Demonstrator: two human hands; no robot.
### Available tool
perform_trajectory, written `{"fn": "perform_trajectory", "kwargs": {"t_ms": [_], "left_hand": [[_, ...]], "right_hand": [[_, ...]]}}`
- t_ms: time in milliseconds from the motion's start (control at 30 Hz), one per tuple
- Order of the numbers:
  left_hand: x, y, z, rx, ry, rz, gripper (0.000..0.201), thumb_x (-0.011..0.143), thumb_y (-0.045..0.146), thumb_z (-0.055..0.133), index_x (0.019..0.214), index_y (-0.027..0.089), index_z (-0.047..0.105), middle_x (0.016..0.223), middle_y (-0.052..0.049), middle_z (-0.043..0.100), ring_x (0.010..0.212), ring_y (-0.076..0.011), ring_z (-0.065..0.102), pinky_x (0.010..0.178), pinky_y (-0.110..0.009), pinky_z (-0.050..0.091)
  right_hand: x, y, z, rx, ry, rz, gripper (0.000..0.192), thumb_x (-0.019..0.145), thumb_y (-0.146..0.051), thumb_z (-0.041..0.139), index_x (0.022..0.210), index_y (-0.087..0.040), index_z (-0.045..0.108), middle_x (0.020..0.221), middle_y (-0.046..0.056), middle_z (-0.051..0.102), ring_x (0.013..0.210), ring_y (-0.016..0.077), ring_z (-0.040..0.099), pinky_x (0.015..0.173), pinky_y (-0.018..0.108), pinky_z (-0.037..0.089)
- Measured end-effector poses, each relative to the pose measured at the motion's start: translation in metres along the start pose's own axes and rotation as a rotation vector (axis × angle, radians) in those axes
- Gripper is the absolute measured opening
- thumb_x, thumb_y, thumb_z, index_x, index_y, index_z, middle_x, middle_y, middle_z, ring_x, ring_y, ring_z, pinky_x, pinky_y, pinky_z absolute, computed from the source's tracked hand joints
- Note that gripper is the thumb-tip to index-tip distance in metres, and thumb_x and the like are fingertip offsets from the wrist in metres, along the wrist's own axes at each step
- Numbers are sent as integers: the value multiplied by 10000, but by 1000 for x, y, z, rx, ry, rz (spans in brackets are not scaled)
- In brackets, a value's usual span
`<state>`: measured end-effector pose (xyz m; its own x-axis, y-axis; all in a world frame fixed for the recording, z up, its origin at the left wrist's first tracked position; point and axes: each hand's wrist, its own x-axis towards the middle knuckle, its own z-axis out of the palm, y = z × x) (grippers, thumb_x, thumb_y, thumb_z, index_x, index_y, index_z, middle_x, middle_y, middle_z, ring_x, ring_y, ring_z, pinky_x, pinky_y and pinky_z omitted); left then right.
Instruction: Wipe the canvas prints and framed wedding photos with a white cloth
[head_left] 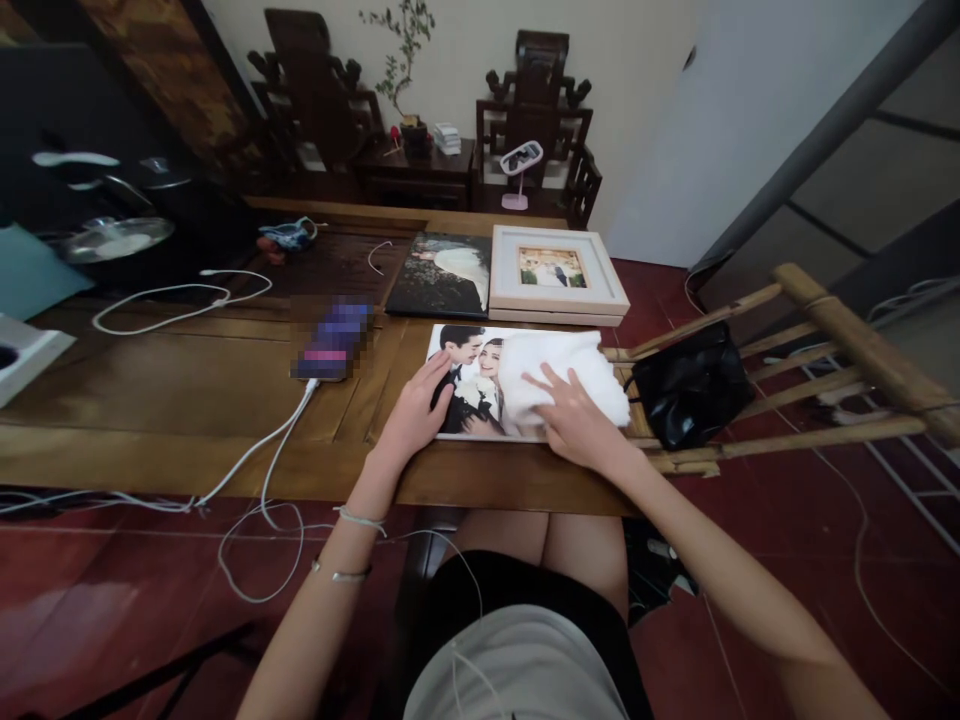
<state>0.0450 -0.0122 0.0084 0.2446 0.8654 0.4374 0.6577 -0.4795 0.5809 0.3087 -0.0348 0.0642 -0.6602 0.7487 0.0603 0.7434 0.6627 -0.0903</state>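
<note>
A wedding photo panel or album (474,395), with a couple on its face, lies flat near the table's front edge. My left hand (416,405) rests along its left edge, fingers stretched out over the picture. On the right part of the picture lies a white cloth (551,355), which looks folded. My right hand (581,420) presses down on this cloth with fingers spread apart. The right side of the picture is hidden under the cloth and hand. Behind it lie a dark photo panel (442,270) and a light wooden picture frame (555,235).
A phone (330,342), blurred, lies left on the wooden table (187,390), its white cable (281,440) hanging over the edge. A lidded pan (120,240) stands farther left. On the right are a bamboo chair (840,345) and a black bag (694,385).
</note>
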Motion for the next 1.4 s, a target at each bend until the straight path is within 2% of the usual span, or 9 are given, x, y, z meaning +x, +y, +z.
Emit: {"fn": "perform_trajectory", "kwargs": {"t_ms": [167,300,433,633,800,900,1033,1233,1400], "left_hand": [[0,0,1,3,-2,9,434,959,265,407,1363,134,497,1458,-148,465,1375,-254,409,1148,-501,337],[0,0,1,6,0,5,426,959,260,407,1350,124,510,1446,-153,477,1375,-255,408,1153,-487,335],[1,1,0,4,-7,5,427,958,264,412,1341,104,515,1445,-167,474,1373,-260,410,1157,-480,330],[1,1,-2,11,-10,10,427,959,264,412,1354,127,502,1450,-150,474,1378,-252,403,1160,-473,326],[1,-1,-1,13,-4,14,426,955,255,422,1348,115,507,1432,-158,493,1373,-260,410,1152,-487,332],[1,-2,0,10,-8,15,429,953,248,420,1353,113,502,1440,-161,483,1379,-260,400,1149,-496,333],[1,-2,0,1,-5,18,431,950,235,424,1361,130,499,1445,-149,480,1382,-256,396,1148,-501,334],[1,-1,0,15,-7,18,432,955,234,415,1355,95,498,1443,-175,475,1383,-259,395,1152,-493,329],[1,0,0,18,-10,11,433,959,245,411,1350,83,500,1443,-182,471,1379,-261,400,1155,-483,327]], "right_hand": [[-42,-32,-6,23,-53,-109,359,684,-27,488,882,-174,748,1488,120,410,1412,400,254,1089,685,268],[-46,-27,-7,92,-42,-142,418,656,-6,462,912,-182,743,1469,89,445,1411,357,281,1113,651,262],[-20,-1,-6,153,16,-90,484,648,-10,447,994,-199,728,1440,71,489,1395,328,330,1129,619,245],[34,41,-6,106,26,90,502,697,-37,434,1120,-133,687,1378,163,543,1382,305,364,1130,562,257],[56,57,-1,86,60,113,566,715,-27,402,1215,-136,643,1363,152,561,1397,291,339,1123,558,254],[49,48,3,38,75,107,530,720,-27,414,1182,-119,657,1419,163,502,1401,331,317,1116,606,232],[19,22,5,36,68,48,446,691,-7,444,1029,-122,712,1449,145,470,1395,385,305,1097,664,230],[-36,-25,0,66,58,-94,386,656,13,446,870,-144,726,1452,111,470,1398,386,296,1093,683,248],[-49,-37,-4,124,28,-128,385,633,19,434,825,-143,726,1442,100,482,1391,380,312,1100,671,256]]}}
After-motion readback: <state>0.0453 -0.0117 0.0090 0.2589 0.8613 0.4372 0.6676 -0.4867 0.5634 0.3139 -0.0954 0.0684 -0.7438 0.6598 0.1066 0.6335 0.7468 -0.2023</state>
